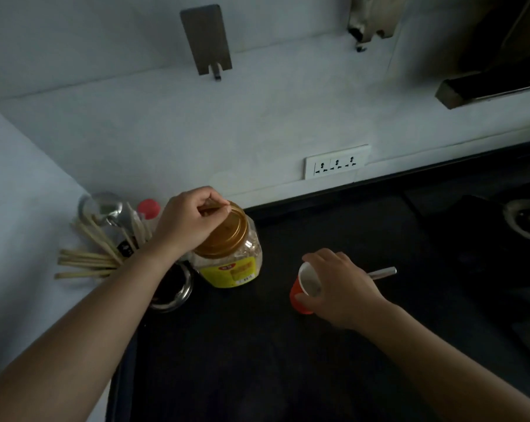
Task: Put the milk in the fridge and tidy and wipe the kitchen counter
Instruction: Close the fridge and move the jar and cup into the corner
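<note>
A clear plastic jar (231, 263) with a yellow label and a gold lid (227, 236) stands on the dark counter (257, 360) near the back wall. My left hand (187, 220) rests over the lid with fingers pinched on its far rim. To the right, my right hand (343, 287) grips an orange paper cup (301, 295) with a white inside, tilted toward the left, and a metal utensil handle (382, 272) sticks out to the right from under that hand. No milk container is in view.
A steel holder (172, 290) with wooden sticks (87, 260), a ladle (104, 207) and a red-capped bottle (148, 208) sits in the left corner. A socket strip (336, 161) is on the wall. A stove with a pan (525, 220) lies at the right.
</note>
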`<state>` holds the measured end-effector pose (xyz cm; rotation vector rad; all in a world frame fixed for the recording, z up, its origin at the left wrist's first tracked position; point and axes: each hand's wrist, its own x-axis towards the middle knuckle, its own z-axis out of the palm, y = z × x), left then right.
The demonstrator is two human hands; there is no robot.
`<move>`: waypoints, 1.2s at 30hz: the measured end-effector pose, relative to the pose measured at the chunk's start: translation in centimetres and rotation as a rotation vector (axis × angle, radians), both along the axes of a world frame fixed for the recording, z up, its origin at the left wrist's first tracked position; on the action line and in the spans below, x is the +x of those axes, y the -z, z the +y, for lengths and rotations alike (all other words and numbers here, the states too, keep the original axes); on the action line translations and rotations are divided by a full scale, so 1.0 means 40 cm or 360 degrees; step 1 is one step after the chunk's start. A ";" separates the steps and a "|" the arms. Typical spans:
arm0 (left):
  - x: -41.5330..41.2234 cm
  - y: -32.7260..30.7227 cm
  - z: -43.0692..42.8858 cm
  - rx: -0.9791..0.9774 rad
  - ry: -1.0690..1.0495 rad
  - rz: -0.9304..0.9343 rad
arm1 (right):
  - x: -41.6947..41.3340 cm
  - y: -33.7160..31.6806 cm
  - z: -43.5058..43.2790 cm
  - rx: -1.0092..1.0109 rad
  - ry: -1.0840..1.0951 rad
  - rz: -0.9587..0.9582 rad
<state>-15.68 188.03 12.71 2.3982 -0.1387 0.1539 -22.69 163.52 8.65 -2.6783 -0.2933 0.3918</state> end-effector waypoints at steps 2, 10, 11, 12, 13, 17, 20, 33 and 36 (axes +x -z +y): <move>0.042 0.011 0.008 -0.0011 -0.0065 -0.0037 | 0.014 0.003 0.007 -0.0019 -0.0007 0.0000; 0.124 0.053 0.054 0.0146 -0.0068 -0.0239 | 0.081 0.013 0.040 -0.0077 -0.0075 0.0010; 0.115 0.064 0.056 0.0191 -0.0051 -0.0315 | 0.095 0.013 0.045 -0.0078 -0.0077 0.0004; 0.097 0.080 0.057 0.0217 -0.0060 -0.0374 | 0.109 0.013 0.050 -0.0077 -0.0078 0.0001; 0.070 0.095 0.057 0.0202 -0.0096 -0.0417 | 0.124 0.012 0.055 -0.0078 -0.0081 -0.0004; -0.056 0.163 0.077 -0.0001 -0.0412 -0.0570 | 0.176 0.010 0.084 -0.0114 -0.0137 -0.0036; -0.140 0.233 0.094 -0.0139 -0.0534 -0.0460 | 0.186 0.026 0.119 -0.0125 -0.0202 -0.0035; -0.367 0.566 0.127 0.0694 -0.0296 0.0501 | 0.155 0.158 0.345 -0.0352 -0.0743 -0.0068; -0.374 0.575 0.128 0.0702 -0.0292 0.0510 | 0.152 0.180 0.367 -0.0405 -0.0815 -0.0118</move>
